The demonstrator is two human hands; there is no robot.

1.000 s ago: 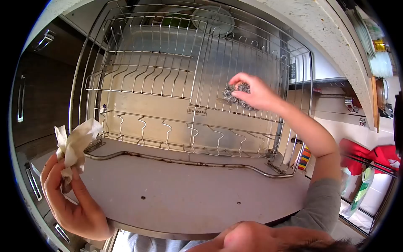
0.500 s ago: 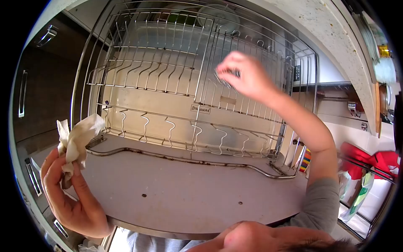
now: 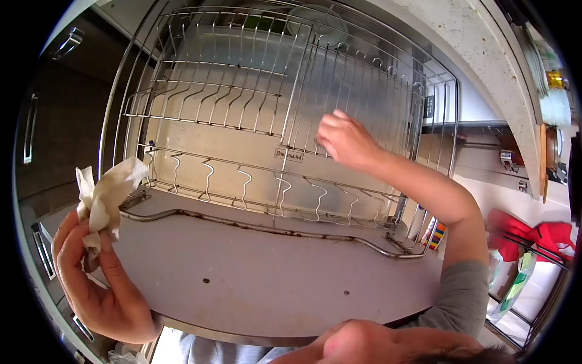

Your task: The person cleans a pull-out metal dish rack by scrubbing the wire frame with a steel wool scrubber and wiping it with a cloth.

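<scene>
My left hand [image 3: 100, 285], at the lower left, is closed on a crumpled, stained paper towel [image 3: 109, 200] that sticks up above the fingers. My right hand [image 3: 347, 141] is at the right half of the metal dish rack [image 3: 288, 118], just right of its small label plate [image 3: 290, 154]. Its fingers are curled in a fist-like pinch against or just in front of the thin wires. Whatever they hold, if anything, is hidden. Brownish stains mark the rack's front bottom rail [image 3: 242, 227].
The rack stands in a cabinet on a grey shelf board [image 3: 273, 267] with two dark spots. Dark cabinet fronts [image 3: 66, 121] with handles are on the left. A pale panel edge [image 3: 485, 67] curves at upper right, and a red cloth [image 3: 527, 239] hangs at far right.
My right hand has moved down along the rack's wires, its fingers curling further inward. My left hand with the paper towel has shifted only slightly left and up.
</scene>
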